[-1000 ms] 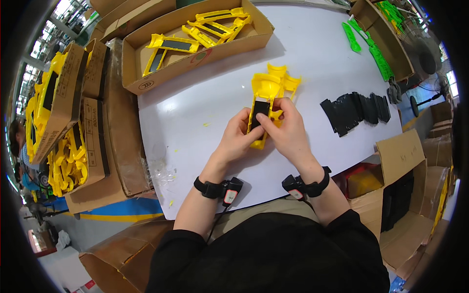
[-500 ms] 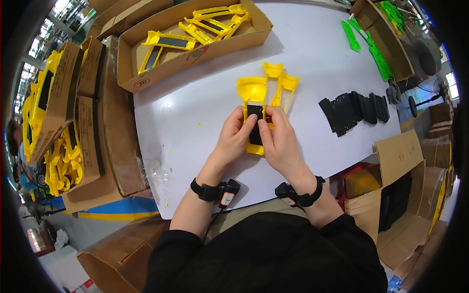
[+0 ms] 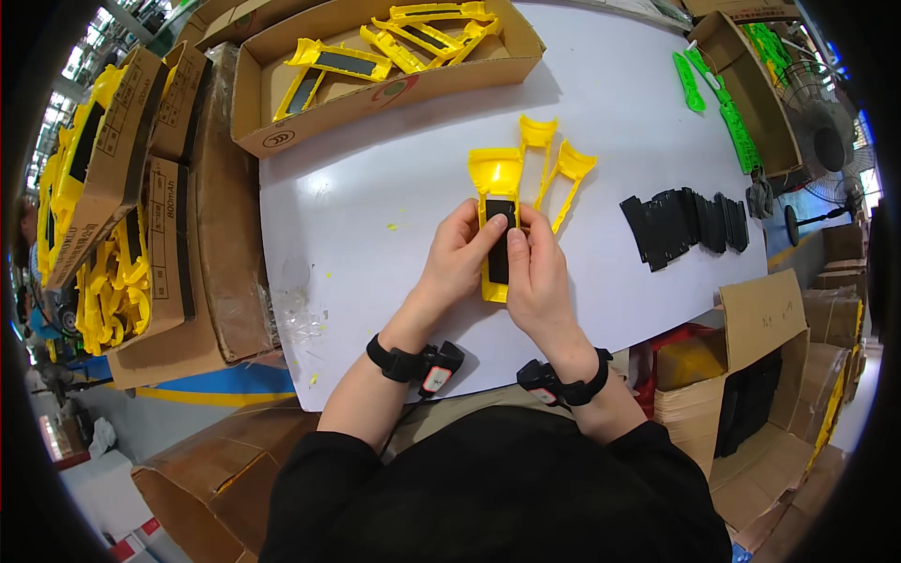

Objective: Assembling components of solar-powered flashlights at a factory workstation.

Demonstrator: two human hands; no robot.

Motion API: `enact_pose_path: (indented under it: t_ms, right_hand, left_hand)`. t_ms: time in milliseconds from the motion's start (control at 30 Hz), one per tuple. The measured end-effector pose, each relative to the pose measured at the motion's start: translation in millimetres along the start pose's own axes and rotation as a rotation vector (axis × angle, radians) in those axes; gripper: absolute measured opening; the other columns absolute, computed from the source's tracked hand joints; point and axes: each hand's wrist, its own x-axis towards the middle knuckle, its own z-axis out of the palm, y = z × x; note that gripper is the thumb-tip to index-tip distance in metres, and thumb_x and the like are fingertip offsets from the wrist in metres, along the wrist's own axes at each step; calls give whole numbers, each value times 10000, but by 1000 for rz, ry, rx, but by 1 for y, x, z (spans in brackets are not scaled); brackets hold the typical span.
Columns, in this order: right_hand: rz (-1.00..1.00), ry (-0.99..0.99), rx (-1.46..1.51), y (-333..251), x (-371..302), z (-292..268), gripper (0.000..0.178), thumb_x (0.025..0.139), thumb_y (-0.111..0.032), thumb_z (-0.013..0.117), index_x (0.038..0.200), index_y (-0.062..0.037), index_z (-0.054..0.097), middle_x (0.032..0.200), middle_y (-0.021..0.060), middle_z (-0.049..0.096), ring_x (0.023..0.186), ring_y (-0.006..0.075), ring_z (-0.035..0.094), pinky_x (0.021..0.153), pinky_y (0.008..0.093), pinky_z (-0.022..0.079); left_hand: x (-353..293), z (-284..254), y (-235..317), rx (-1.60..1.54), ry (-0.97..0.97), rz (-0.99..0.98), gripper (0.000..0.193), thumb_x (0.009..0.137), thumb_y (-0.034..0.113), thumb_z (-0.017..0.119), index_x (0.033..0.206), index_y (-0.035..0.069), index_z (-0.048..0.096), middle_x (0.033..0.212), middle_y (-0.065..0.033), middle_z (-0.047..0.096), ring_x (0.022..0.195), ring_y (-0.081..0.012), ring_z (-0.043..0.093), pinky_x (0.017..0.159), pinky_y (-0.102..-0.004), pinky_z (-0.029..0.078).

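A yellow plastic housing [image 3: 495,171] with a flared far end rests between my hands over the white table. In its narrow recess lies a black rectangular strip [image 3: 498,263]. My left hand [image 3: 458,261] grips the housing's left side, its thumb pressing on the strip. From the right, my right hand [image 3: 542,281] holds the other side with its thumb also on the strip. Just beyond, two yellow open-frame parts, one [image 3: 538,133] farther away and one [image 3: 575,165] to the right, lie on the table. My fingertips under the housing are hidden.
A cardboard box [image 3: 404,97] of yellow parts with black strips stands at the far left. Overlapping black strips [image 3: 664,227] lie to the right, below green parts [image 3: 734,127]. Cartons [image 3: 169,239] with yellow parts are stacked left; an open carton [image 3: 690,422] stands lower right.
The view has shifted slightly, so most things on the table appear farther right. Both thumbs stay on the black strip, and the housing remains in my hands.
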Motion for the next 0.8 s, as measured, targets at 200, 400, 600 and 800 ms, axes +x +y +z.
enact_pose_path:
  t_ms: [200, 400, 600, 800]
  right_hand:
    - [95, -43, 5, -11, -4, -5, 275, 967, -129, 412, 1182, 43, 413, 823, 208, 580, 711, 381, 587, 630, 414, 444]
    - [172, -135, -74, -19, -4, -9, 293, 972, -148, 412, 1203, 30, 383, 783, 194, 566, 705, 344, 585, 607, 413, 419]
    - [343, -118, 478, 5, -8, -1, 407, 996, -255, 388, 1304, -10, 281, 1161, 156, 489, 1064, 211, 498, 899, 329, 393]
    - [233, -185, 348, -7, -3, -6, 605, 996, -338, 371, 1438, -1, 134, 1374, 177, 350, 1270, 260, 369, 1059, 354, 282]
  left_hand:
    - [-3, 0, -3, 461, 230, 146, 194, 923, 194, 597, 872, 11, 559, 753, 3, 591, 646, -43, 505, 581, -216, 431]
    - [-2, 4, -2, 260, 211, 152, 191, 909, 187, 613, 850, 15, 555, 704, 2, 574, 607, -40, 475, 541, -213, 401]
    - [0, -8, -15, 470, 118, 224, 163, 917, 174, 600, 928, 14, 574, 816, -14, 593, 716, -48, 525, 617, -204, 435]
    - [-8, 8, -2, 125, 63, 38, 202, 922, 177, 590, 1027, 4, 580, 900, -7, 608, 801, -53, 538, 702, -222, 454]
